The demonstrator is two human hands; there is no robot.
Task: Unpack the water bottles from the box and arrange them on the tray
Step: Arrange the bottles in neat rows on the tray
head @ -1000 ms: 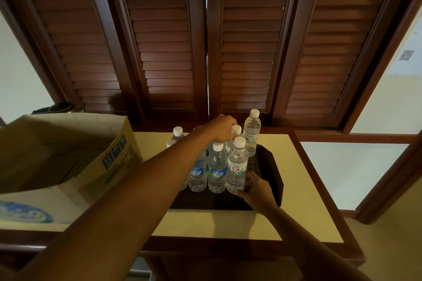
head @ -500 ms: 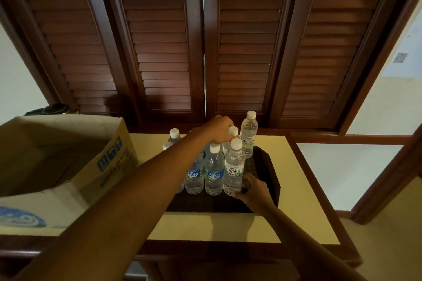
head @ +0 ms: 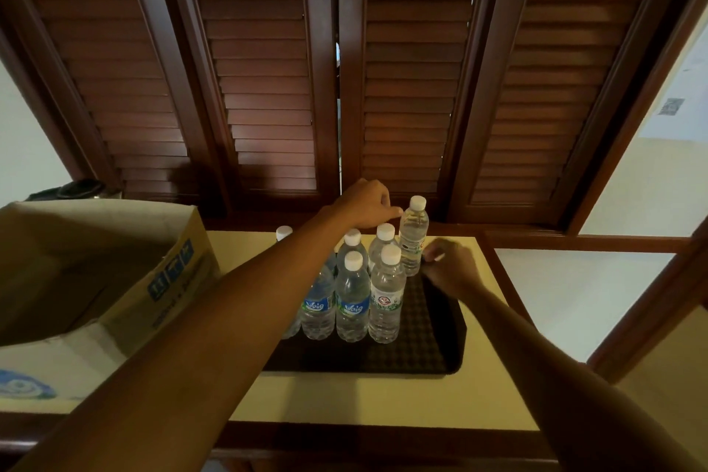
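A: Which labels can I read?
B: "Vaig" on two front bottles (head: 351, 308) on the tray (head: 429, 349).
A: Hands?
B: My left hand (head: 366, 203), fingers curled, hovers above them; grip unclear. My right hand (head: 448, 266) touches the rear bottle (head: 413, 238); its grip is blurred. Box (head: 95, 272) left of both.

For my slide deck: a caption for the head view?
Both hands adjust water bottles standing on a dark tray.

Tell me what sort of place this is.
Probably a hotel or guest room being stocked. Dark louvred wooden shutters stand behind a wood-framed counter, where water bottles stand on a dark serving tray beside a cardboard box.
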